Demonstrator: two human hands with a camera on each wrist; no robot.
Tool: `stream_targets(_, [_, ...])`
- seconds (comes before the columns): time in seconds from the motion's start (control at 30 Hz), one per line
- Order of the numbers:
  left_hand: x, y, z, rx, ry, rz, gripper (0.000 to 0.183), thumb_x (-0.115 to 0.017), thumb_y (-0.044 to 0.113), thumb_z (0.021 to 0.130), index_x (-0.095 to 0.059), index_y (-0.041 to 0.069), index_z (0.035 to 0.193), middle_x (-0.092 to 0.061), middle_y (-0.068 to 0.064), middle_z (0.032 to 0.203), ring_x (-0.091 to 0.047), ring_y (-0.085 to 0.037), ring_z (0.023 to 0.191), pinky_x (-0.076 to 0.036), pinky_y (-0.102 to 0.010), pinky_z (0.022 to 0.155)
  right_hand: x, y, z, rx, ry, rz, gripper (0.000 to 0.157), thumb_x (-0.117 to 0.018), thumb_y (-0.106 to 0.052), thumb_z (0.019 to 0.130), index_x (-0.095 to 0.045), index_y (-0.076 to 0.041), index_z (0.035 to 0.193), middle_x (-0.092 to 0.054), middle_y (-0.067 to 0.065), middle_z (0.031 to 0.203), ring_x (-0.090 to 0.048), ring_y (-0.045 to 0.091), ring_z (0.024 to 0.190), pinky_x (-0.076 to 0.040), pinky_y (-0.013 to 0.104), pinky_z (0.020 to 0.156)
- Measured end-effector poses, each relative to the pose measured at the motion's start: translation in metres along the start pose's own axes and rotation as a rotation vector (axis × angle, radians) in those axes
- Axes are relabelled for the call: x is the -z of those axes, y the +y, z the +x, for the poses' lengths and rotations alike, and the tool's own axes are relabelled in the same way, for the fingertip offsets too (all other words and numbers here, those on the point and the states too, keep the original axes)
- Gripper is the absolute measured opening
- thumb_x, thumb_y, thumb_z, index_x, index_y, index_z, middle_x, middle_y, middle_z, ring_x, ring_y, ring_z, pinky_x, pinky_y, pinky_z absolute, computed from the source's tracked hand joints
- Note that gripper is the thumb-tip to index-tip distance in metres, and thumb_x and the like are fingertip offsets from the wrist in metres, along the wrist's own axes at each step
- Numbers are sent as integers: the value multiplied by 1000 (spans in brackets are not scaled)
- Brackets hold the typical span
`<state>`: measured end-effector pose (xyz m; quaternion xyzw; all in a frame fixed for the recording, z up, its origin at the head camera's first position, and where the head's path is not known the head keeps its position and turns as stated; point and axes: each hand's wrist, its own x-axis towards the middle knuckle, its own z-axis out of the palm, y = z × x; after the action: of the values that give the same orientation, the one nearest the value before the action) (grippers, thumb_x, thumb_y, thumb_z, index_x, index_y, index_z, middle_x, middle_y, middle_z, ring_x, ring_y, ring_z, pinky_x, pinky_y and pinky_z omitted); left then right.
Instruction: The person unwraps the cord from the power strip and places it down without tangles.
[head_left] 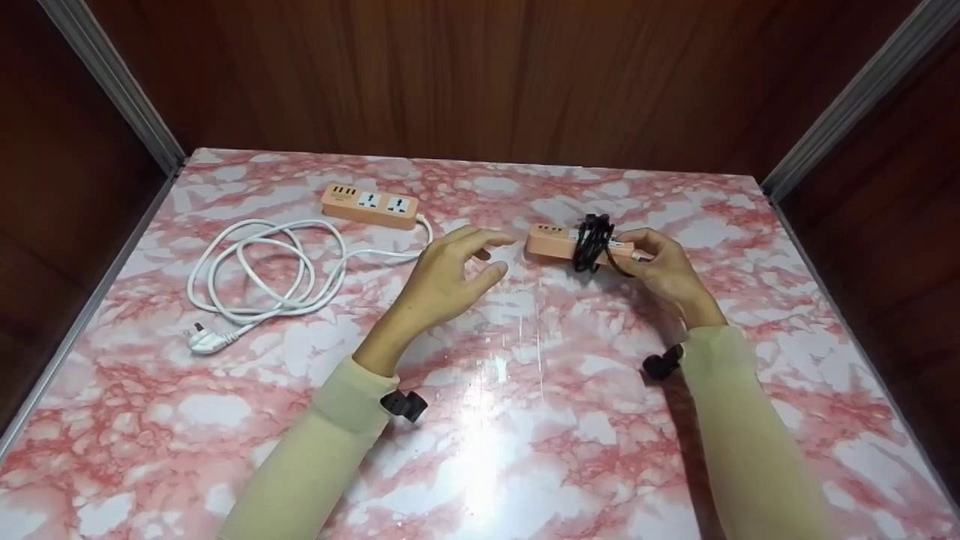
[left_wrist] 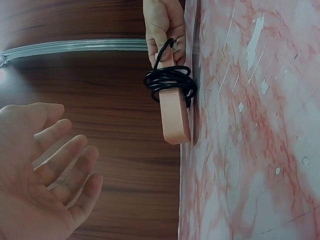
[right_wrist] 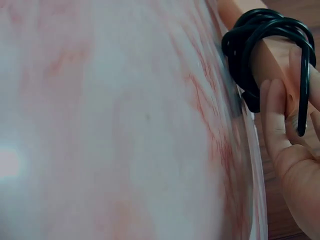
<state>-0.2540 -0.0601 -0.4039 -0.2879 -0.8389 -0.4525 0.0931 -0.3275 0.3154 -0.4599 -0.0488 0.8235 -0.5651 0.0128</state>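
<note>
My right hand (head_left: 671,274) holds the right end of an orange power strip (head_left: 551,241), thumb and fingers on either side. A black cable (head_left: 592,244) is wound in several turns about the strip's middle, and one loop runs to the held end. In the right wrist view the fingers (right_wrist: 274,115) press against the strip beside that black cable (right_wrist: 240,45). To the left of the strip, my left hand (head_left: 454,277) hovers with loosely bent fingers and nothing in it. The left wrist view shows its palm (left_wrist: 25,185) apart from the strip (left_wrist: 175,117).
A second orange power strip (head_left: 367,211) lies at the back left. Its white cord (head_left: 384,253) spreads in loose loops, ending in a white plug (head_left: 211,343). Brown wood-grain panels (head_left: 480,82) border the marbled pink table (head_left: 570,420) at the back and sides.
</note>
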Motion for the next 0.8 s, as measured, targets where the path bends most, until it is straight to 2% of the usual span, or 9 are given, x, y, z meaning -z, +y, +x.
stream_targets(0.2, [-3, 0, 1, -3, 4, -16, 33, -71, 19, 102, -72, 15, 136, -72, -3, 131, -68, -22, 111, -55, -43, 101, -4, 2, 2, -32, 6, 90, 32, -77, -6, 97, -66, -2, 127, -67, 1, 123, -62, 12, 111, -56, 17, 84])
stream_targets(0.37, [-5, 0, 0, 6, 6, -19, 33, -71, 19, 103, -72, 15, 136, -71, -1, 131, -69, -23, 110, -55, -43, 101, -6, 3, 2, -25, 13, 127, 31, -74, 0, 98, -65, 3, 127, -67, -5, 116, -61, 13, 110, -56, 17, 82])
stream_targets(0.57, [-7, -4, 0, 21, 16, -18, 33, -72, 19, 103, -72, 17, 136, -71, 1, 132, -68, -20, 110, -55, -38, 100, -11, 5, 0, -2, 43, 238, 26, -78, 2, 94, -71, -1, 120, -66, 4, 119, -64, 14, 104, -58, 19, 83])
stream_targets(0.67, [-6, -5, 0, 28, 18, -13, 33, -71, 20, 103, -72, 17, 136, -71, 1, 132, -68, -20, 111, -54, -36, 100, -13, 3, -1, -25, 50, 287, 23, -77, 4, 95, -72, -2, 117, -63, 6, 122, -64, 13, 102, -58, 18, 82])
stream_targets(0.8, [-2, -7, 0, 27, 29, -2, 33, -70, 22, 103, -72, 16, 136, -72, -2, 130, -68, -20, 110, -54, -40, 100, -18, -2, -2, -74, 55, 338, 21, -76, 6, 94, -73, -5, 112, -59, 7, 126, -63, 13, 101, -58, 18, 80])
